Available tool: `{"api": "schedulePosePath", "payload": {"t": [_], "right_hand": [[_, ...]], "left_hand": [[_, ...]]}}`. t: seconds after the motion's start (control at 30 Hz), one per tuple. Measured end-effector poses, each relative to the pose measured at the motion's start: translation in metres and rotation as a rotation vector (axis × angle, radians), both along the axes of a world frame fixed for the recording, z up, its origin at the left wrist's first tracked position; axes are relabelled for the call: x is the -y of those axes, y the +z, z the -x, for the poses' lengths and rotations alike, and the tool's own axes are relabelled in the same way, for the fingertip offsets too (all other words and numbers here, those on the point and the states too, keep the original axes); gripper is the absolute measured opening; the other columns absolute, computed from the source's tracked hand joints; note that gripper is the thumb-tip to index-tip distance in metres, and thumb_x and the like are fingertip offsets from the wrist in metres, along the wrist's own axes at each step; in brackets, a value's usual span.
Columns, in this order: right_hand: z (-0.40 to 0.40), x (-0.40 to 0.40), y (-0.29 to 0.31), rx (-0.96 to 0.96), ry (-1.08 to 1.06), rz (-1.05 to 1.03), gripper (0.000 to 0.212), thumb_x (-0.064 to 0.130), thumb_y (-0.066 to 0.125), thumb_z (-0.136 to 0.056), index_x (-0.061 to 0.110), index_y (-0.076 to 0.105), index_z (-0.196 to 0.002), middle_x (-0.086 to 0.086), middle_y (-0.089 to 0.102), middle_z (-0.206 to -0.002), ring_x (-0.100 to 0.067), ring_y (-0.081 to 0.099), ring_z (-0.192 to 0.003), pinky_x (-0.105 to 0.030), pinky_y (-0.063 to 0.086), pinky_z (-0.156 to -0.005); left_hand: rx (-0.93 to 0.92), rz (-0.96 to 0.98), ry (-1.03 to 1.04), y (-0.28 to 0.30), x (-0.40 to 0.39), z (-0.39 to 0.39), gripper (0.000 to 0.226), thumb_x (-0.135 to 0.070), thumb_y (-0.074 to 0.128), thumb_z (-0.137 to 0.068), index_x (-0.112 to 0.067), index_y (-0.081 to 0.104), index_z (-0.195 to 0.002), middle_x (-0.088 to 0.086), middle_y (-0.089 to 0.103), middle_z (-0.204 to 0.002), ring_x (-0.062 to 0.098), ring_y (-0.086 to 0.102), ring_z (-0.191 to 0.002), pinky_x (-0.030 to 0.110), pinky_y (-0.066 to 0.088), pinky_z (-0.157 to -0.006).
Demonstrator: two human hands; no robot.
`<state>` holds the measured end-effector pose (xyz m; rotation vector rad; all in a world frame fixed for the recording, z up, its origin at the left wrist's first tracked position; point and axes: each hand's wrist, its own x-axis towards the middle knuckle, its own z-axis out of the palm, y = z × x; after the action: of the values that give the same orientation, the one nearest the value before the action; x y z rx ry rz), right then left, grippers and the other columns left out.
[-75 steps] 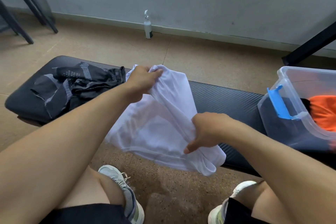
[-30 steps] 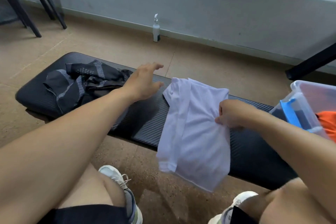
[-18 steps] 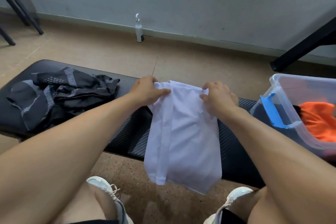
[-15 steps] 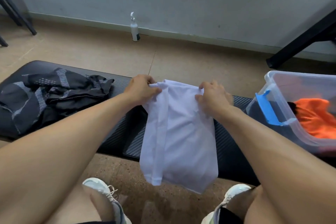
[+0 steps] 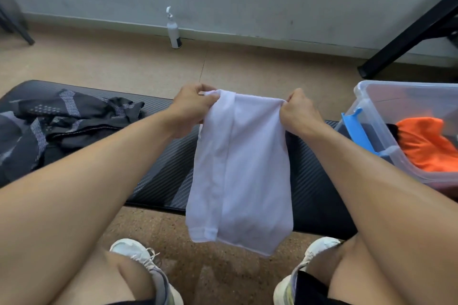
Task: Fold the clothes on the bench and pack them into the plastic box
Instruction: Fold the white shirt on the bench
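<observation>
Fingers on thin white shirt

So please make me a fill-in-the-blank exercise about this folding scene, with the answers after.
1. Both hands, left hand and right hand, pinch the top edge of the ____ shirt.
2. The garment inside the plastic box is ____.
3. The dark clothes lie on the ____.

Answers: white; orange; bench

The left hand and right hand each pinched a top corner of the folded white shirt, which hung below the grip, over the black tabletop edge.
</observation>
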<state>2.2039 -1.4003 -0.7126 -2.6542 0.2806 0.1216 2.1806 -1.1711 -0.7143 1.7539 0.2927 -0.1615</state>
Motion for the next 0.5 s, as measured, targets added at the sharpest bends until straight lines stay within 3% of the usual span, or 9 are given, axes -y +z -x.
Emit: {"api": "schedulePosePath", "payload": {"t": [0.07, 0.17, 0.23, 0.3, 0.37, 0.4, 0.5], "right_hand": [[0.002, 0.001, -0.006, 0.013, -0.003, 0.023, 0.020, 0.016, 0.040, -0.098, 0.013, 0.049, -0.116, -0.012, 0.060, -0.113, -0.033, 0.058, -0.100, -0.052, 0.051, -0.091], [0.003, -0.003, -0.013, 0.043, 0.000, 0.040, 0.014, 0.020, 0.039, -0.101, 0.018, 0.050, -0.109, -0.009, 0.060, -0.102, -0.028, 0.059, -0.090, -0.052, 0.054, -0.086], [0.002, -0.005, -0.012, 0.053, -0.009, 0.010, 0.016, 0.030, 0.041, -0.103, 0.020, 0.051, -0.109, -0.007, 0.062, -0.102, -0.026, 0.058, -0.090, -0.049, 0.053, -0.086], [-0.001, -0.005, -0.011, 0.039, -0.012, -0.060, 0.024, 0.040, 0.048, -0.101, 0.020, 0.050, -0.114, -0.002, 0.061, -0.107, -0.024, 0.058, -0.095, -0.048, 0.052, -0.089], [-0.001, -0.003, -0.008, -0.036, 0.000, -0.121, 0.048, 0.050, 0.063, -0.093, 0.017, 0.048, -0.124, 0.003, 0.054, -0.111, -0.022, 0.055, -0.103, -0.047, 0.050, -0.095], [-0.001, -0.002, -0.008, -0.081, 0.014, -0.132, 0.058, 0.051, 0.071, -0.086, 0.015, 0.050, -0.127, 0.003, 0.054, -0.112, -0.022, 0.057, -0.105, -0.046, 0.051, -0.095], [-0.003, 0.001, -0.010, -0.177, 0.035, -0.220, 0.051, 0.046, 0.083, -0.075, 0.014, 0.068, -0.111, 0.000, 0.070, -0.106, -0.022, 0.068, -0.094, -0.044, 0.058, -0.088]], "left_hand": [[0.069, -0.358, 0.118, -0.017, -0.003, -0.010, 0.022, -0.023, 0.067, -0.092, -0.017, 0.064, -0.113, 0.001, 0.066, -0.101, 0.018, 0.064, -0.091, 0.033, 0.057, -0.074], [0.048, -0.486, 0.099, -0.028, -0.013, -0.017, 0.038, -0.033, 0.069, -0.089, -0.016, 0.060, -0.122, 0.002, 0.066, -0.116, 0.021, 0.062, -0.106, 0.038, 0.052, -0.092], [-0.019, -0.487, 0.031, -0.025, -0.013, -0.019, 0.059, -0.059, 0.069, -0.081, -0.014, 0.062, -0.118, 0.000, 0.064, -0.113, 0.019, 0.060, -0.104, 0.037, 0.050, -0.090], [-0.074, -0.530, -0.083, -0.018, -0.009, -0.018, 0.069, -0.079, 0.070, -0.063, -0.016, 0.061, -0.091, 0.001, 0.059, -0.088, 0.018, 0.056, -0.082, 0.033, 0.043, -0.072], [-0.086, -0.568, -0.151, -0.019, -0.007, -0.018, 0.065, -0.069, 0.080, -0.058, -0.011, 0.060, -0.078, 0.002, 0.061, -0.078, 0.019, 0.060, -0.074, 0.031, 0.040, -0.063], [-0.082, -0.543, -0.176, -0.020, -0.008, -0.019, 0.054, -0.055, 0.085, -0.064, -0.008, 0.067, -0.083, 0.002, 0.069, -0.083, 0.020, 0.066, -0.080, 0.029, 0.044, -0.063], [-0.051, -0.406, -0.226, -0.011, -0.010, -0.014, 0.030, -0.024, 0.084, -0.077, -0.014, 0.074, -0.103, -0.001, 0.072, -0.097, 0.016, 0.068, -0.093, 0.023, 0.053, -0.066]]}}
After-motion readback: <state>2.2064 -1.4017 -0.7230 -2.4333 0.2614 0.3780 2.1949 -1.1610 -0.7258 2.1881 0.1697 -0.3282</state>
